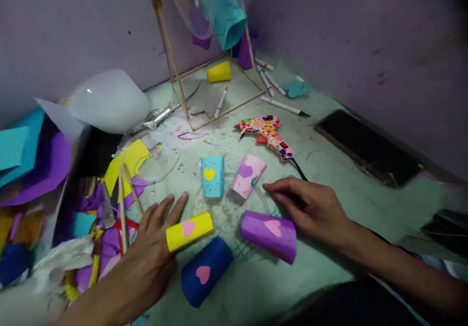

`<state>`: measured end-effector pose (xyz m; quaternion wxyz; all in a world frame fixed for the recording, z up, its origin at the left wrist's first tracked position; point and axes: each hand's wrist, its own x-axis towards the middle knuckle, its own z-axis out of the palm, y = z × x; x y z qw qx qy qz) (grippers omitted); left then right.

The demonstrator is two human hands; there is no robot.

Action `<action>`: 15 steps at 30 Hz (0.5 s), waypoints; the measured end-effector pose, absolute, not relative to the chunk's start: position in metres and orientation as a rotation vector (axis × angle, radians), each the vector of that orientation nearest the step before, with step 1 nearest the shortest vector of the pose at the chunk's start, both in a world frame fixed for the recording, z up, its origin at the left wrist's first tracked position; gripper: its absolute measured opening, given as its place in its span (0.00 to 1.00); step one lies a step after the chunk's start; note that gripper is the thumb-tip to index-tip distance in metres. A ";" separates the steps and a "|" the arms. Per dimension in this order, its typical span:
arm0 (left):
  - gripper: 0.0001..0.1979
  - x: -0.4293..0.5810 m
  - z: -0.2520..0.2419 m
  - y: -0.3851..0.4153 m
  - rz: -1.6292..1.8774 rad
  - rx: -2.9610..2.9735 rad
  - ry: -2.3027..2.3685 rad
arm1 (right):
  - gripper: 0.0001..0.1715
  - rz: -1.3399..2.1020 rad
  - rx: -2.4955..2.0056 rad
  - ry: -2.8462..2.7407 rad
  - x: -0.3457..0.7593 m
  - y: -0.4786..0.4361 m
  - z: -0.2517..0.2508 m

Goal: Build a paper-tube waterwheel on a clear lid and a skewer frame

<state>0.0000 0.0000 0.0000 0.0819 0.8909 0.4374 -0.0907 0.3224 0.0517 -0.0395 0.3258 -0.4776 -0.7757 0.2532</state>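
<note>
My left hand (159,248) lies with fingers spread on the table, holding nothing. Right beside its fingers is a small yellow paper cup (201,223) with a pink heart, lying on its side. A dark blue paper cup (215,262) with a pink heart lies just right of that hand. My right hand (314,206) rests with index finger and thumb reaching toward a pink paper cup (239,187) with a purple heart, apart from it. Close below those fingers lies a purple paper cup (252,226). A light blue cup (217,180) with a yellow heart sits farther left.
A flower-patterned glue gun (268,133) lies behind the cups, its cord running under my right hand. A stick frame (175,67) stands at the back. Markers (280,105) and a phone (365,145) lie right; paper scraps (126,167) and a white balloon (109,102) lie left.
</note>
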 end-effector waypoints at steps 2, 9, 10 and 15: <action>0.41 0.004 0.000 0.004 -0.214 2.631 1.337 | 0.09 0.663 -1.245 -2.028 0.322 0.052 -0.039; 0.38 0.008 -0.003 0.008 -0.168 2.651 1.352 | 0.10 0.702 -1.205 -2.057 0.320 0.054 -0.039; 0.38 0.008 -0.005 0.007 -0.183 2.653 1.366 | 0.10 0.715 -1.193 -2.066 0.320 0.054 -0.039; 0.40 0.006 -0.012 0.008 -0.246 2.719 1.393 | 0.10 0.772 -1.140 -2.094 0.321 0.057 -0.039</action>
